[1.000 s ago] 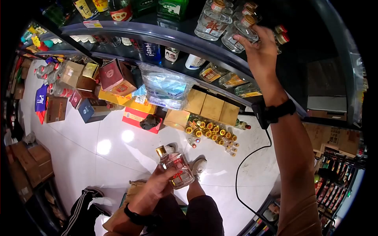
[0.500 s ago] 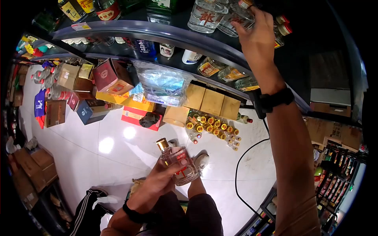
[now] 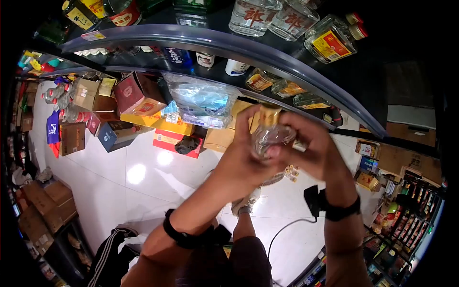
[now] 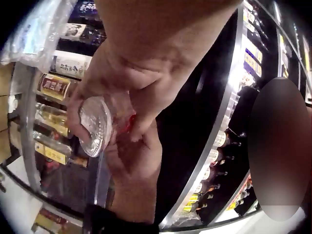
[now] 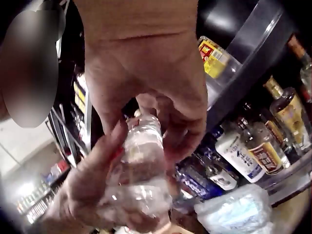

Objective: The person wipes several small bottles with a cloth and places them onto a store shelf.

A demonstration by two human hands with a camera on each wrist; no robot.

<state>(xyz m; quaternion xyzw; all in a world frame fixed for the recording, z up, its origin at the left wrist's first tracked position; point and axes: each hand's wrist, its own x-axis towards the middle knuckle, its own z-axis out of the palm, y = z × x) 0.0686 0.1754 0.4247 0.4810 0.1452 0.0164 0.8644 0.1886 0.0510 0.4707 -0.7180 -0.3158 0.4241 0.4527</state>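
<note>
Both hands are on one clear glass liquor bottle (image 3: 272, 136) with a gold cap, held up before the body, below the shelf edge in the head view. My left hand (image 3: 241, 162) grips it from the left, thumb across the glass. From the other side my right hand (image 3: 313, 148) curls its fingers around it, near the top. The left wrist view shows the ridged round base of the bottle (image 4: 95, 126) between the hands. In the right wrist view the clear bottle (image 5: 141, 165) has fingers of both hands around it. Motion blurs the hands.
Clear bottles (image 3: 253, 18) with red characters stand on the upper shelf (image 3: 191, 36), beside a yellow-labelled bottle (image 3: 330, 42). Lower down are more bottles (image 3: 260, 79). Cartons (image 3: 138, 93) and a plastic-wrapped pack (image 3: 201, 103) line the floor. A black cable (image 3: 282, 229) hangs at right.
My right hand has left the bottle on the upper shelf and come down to the held bottle. My left hand has raised that bottle up and to the right.
</note>
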